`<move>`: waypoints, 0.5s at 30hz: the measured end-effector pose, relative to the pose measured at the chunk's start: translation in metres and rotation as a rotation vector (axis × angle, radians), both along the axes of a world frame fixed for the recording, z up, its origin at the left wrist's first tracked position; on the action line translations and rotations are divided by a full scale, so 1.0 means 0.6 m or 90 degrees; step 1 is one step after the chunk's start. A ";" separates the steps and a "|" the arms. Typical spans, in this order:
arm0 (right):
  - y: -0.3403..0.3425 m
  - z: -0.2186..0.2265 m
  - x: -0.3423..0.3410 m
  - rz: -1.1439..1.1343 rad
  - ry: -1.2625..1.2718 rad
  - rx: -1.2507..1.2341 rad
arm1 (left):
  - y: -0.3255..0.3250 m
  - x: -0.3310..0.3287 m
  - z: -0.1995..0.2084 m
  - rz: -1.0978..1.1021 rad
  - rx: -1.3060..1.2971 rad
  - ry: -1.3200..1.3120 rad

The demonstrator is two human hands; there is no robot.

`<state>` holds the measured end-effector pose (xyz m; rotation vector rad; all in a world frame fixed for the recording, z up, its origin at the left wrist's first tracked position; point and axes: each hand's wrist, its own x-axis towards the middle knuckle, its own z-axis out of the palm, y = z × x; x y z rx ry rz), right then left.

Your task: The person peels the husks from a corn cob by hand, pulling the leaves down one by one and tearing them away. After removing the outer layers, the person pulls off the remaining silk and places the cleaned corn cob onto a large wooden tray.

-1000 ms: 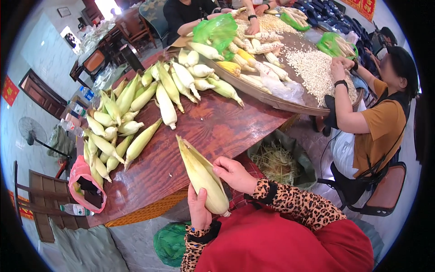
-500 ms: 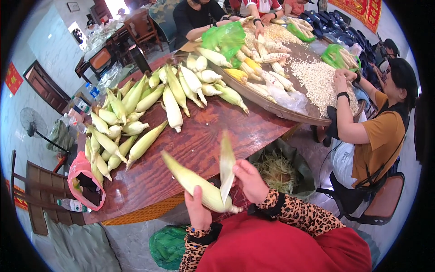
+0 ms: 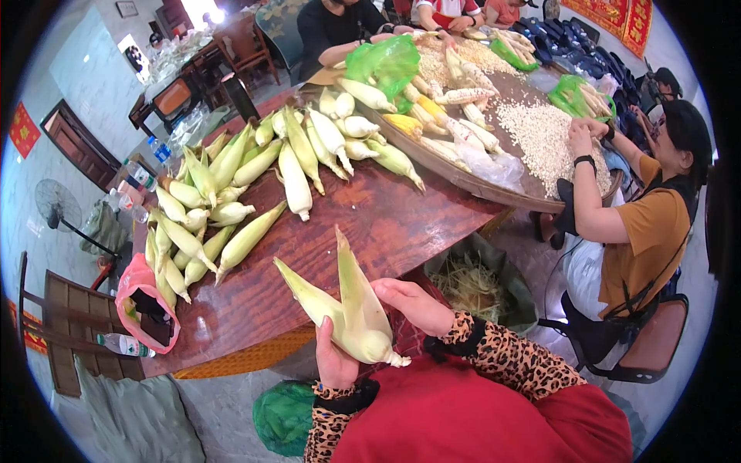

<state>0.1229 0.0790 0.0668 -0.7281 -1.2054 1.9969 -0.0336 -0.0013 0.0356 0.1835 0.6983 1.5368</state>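
Note:
An ear of corn [image 3: 370, 345] in pale green husk lies tilted over the table's near edge, its stem end toward me. My left hand [image 3: 336, 356] is closed around its lower left side, thumb on top. One husk leaf [image 3: 355, 285] stands up, bent away from the ear, while the rest of the husk points to the far left. My right hand [image 3: 417, 306] is beside that leaf with its fingers stretched out toward it; whether the fingertips touch it I cannot tell. Across the table lies a heap of unpeeled corn ears [image 3: 231, 181].
A wide round tray [image 3: 471, 184] with loose kernels and peeled cobs stands at the far right, with people working round it. Below the table's right edge sits a sack of husks [image 3: 472, 289]. A pink bag [image 3: 167, 339] and a bottle [image 3: 126, 346] are at the left.
The raised husk leaf has come further away from the ear and now stands broad and upright. My right hand has let go of it and its fingers have straightened.

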 end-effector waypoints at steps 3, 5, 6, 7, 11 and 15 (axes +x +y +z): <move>-0.008 0.016 0.005 0.009 0.022 0.027 | -0.002 -0.002 0.002 -0.012 -0.001 -0.053; -0.013 0.017 0.007 0.011 0.011 0.080 | 0.000 0.001 0.002 -0.023 -0.001 -0.085; -0.019 0.015 0.005 0.000 -0.039 0.136 | -0.002 0.003 -0.002 -0.011 0.001 0.018; -0.022 0.015 0.002 -0.012 -0.090 0.192 | -0.001 0.007 0.002 0.001 0.003 0.122; -0.014 0.015 -0.017 -0.077 -0.307 0.344 | -0.005 0.023 0.003 -0.007 0.043 0.145; -0.015 0.004 -0.022 -0.097 -0.378 0.422 | -0.009 0.039 0.014 0.022 0.064 0.245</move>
